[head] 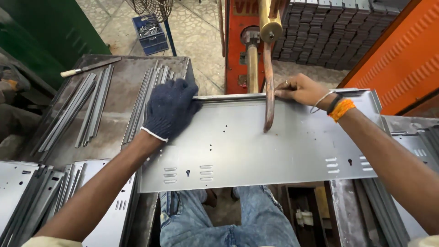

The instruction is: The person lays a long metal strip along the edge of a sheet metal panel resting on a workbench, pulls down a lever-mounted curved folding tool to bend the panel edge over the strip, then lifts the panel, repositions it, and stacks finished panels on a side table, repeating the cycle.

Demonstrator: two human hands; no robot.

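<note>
The sheet-metal panel lies flat across the person's lap under the spot welder's curved copper electrode, whose tip touches the panel near its far flange. The gloved left hand clamps the far edge, fingers curled over it. The bare right hand presses fingers together on the same flange just beside the electrode. Judged good practice: keep the panel level and fingers off the tip. A steel workbench at left carries metal strips; stacked parts line the rear.

Left hand: dark blue knit glove, white cuff. Right hand: bare, ring, silver bangle, black and orange wristbands. Blue jeans.
</note>
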